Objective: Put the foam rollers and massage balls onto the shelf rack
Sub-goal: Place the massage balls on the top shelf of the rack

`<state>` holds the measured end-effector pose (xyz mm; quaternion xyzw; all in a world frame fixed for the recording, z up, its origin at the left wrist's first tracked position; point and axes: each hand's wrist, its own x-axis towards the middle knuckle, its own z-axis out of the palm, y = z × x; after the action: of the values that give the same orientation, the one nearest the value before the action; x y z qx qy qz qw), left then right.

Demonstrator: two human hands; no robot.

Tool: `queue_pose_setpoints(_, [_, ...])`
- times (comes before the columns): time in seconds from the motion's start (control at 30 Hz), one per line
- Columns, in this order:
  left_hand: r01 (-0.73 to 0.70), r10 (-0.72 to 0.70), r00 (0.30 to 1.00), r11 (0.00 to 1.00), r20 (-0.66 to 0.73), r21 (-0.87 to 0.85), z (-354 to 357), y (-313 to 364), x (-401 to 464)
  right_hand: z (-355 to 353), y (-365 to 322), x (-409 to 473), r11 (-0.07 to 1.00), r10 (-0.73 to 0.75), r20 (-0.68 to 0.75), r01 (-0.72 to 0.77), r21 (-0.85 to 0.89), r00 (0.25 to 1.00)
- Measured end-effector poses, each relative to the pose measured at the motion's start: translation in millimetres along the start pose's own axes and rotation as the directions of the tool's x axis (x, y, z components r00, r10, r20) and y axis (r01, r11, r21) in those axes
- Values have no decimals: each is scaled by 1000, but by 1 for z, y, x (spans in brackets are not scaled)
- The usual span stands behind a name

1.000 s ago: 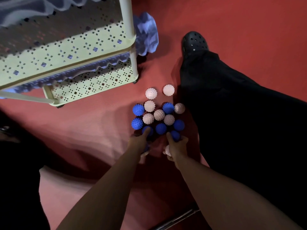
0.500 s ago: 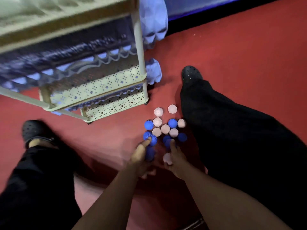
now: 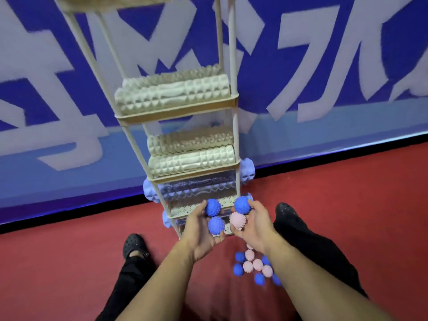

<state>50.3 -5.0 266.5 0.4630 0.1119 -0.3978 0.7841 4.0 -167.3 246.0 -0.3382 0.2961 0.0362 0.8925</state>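
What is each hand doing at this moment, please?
Left hand: holds two blue spiky balls.
Right hand: holds one blue ball and one pink ball.

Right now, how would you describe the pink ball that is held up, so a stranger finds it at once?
Start at the cream shelf rack by the blue wall. Before its low shelves, the two hands hold four spiky balls. The right hand holds the pink ball, the only pink one; the others are blue.

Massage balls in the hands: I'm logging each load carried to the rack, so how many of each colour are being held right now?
Blue balls: 3, two in the left hand (upper, lower) and one in the right hand at.
Pink ball: 1, in the right hand.
Total: 4.
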Motion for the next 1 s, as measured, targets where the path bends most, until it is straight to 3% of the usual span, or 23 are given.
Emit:
queue_pose_setpoints(0.2, [-317,312,948,940,64,125,61,92,-80,98,-77,-75,945,-285,257,316,-87,923])
queue_pose_setpoints(0.37, [-602,594,798,775,105,192,103,161,-139,169,-132,-130,804,-407,473,552,-221,781])
queue_pose_setpoints(0.43, [-673,684,724,675,83,302,120,189,-156,199,-156,-147,715,-452,532,648,-264,716])
queue_pose_setpoints(0.53, [-733,808,577,451,115,509,144,238,-176,250,-197,-163,500,-552,594,802,-326,585])
queue_pose_setpoints(0.6, [-757,883,433,247,182,604,160,276,-185,287,-229,-166,311,-605,635,877,-368,481])
queue_pose_setpoints(0.67, [-727,921,283,23,268,686,176,320,-187,324,-264,-158,84,-625,687,907,-413,371])
queue_pose_setpoints(0.73, [-581,927,209,-139,312,802,187,363,-179,352,-295,-144,-214,-597,751,846,-489,283])
queue_pose_setpoints(0.8, [-379,906,219,-262,362,887,196,398,-164,375,-320,-126,-483,-522,812,693,-535,263])
queue_pose_setpoints(0.83, [-277,888,255,-313,383,908,198,412,-155,382,-329,-116,-570,-482,826,611,-549,293])
queue_pose_setpoints(0.9, [-97,848,349,-391,399,915,198,433,-131,393,-340,-96,-659,-420,816,485,-575,397])
queue_pose_setpoints(1.0, [56,804,489,-415,337,908,192,450,-101,395,-347,-76,-722,-355,765,362,-589,537])
